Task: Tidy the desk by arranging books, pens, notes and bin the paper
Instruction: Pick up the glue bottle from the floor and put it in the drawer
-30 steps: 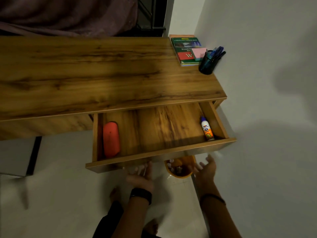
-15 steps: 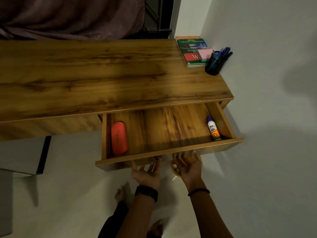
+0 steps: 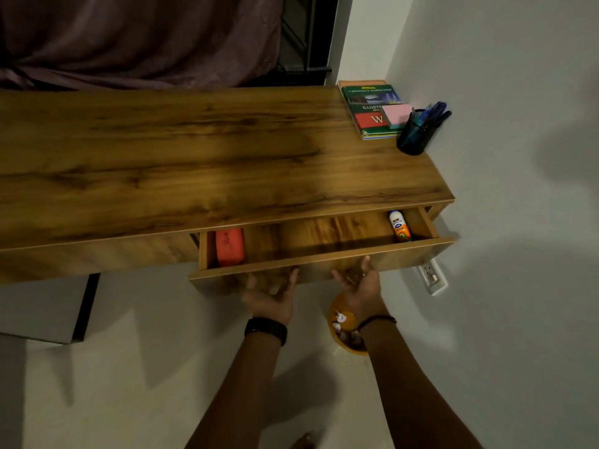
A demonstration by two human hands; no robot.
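Observation:
A stack of books [image 3: 369, 106] lies at the desk's far right corner with a pink pad of notes [image 3: 396, 115] on top. Beside it stands a dark pen holder [image 3: 414, 136] full of blue pens. The desk drawer [image 3: 324, 257] is partly open, holding an orange case [image 3: 229, 246] at its left and a small bottle [image 3: 400, 226] at its right. My left hand [image 3: 270, 294] and my right hand [image 3: 359, 285] rest with fingers spread against the drawer's front panel. An orange bin [image 3: 338, 322] with crumpled paper sits on the floor below, partly hidden by my right wrist.
The wooden desk [image 3: 194, 157] stands against a white wall on the right. A wall socket [image 3: 431, 276] is low on that wall, near the drawer's right end. A dark curtain [image 3: 139, 37] hangs behind the desk. My foot [image 3: 303, 441] shows on the pale floor.
Both hands came up from near the bin onto the drawer front, and the drawer has slid inward, showing less of its inside than before.

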